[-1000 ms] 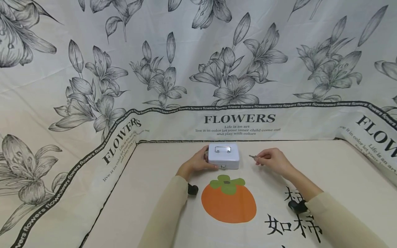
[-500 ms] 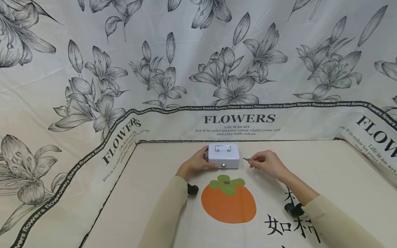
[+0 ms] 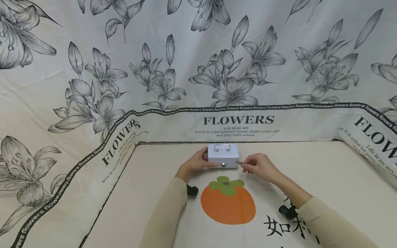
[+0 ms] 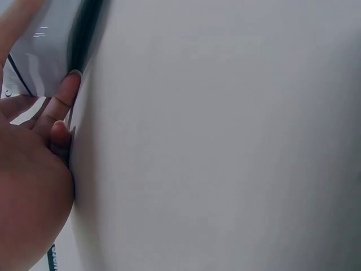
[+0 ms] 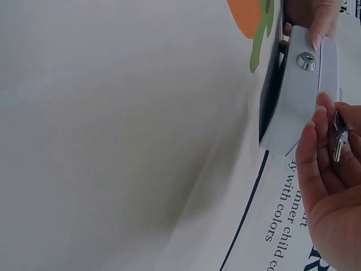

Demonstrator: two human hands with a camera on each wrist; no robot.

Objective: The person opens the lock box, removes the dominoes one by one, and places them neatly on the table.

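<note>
A small white cash box (image 3: 227, 157) with a metal handle on its closed lid stands near the back of the table. My left hand (image 3: 194, 162) grips its left side, thumb across the front and the other fingers round the side. A round silver lock (image 5: 306, 61) sits in the front face, its keyhole showing in the right wrist view. Between thumb and fingers my right hand (image 3: 260, 167) pinches a small metal key (image 5: 339, 144). In the head view the key overlaps the box's front right corner, to the right of the lock.
The pale tablecloth (image 3: 161, 165) bears a printed orange persimmon (image 3: 227, 208) in front of the box and black characters at the right. Behind the box rises a floral curtain (image 3: 173, 125). Black cameras (image 3: 287, 212) are worn at both wrists.
My right hand has moved left with the key, from well right of the box to its front right corner. My left hand keeps its grip and the box stays put.
</note>
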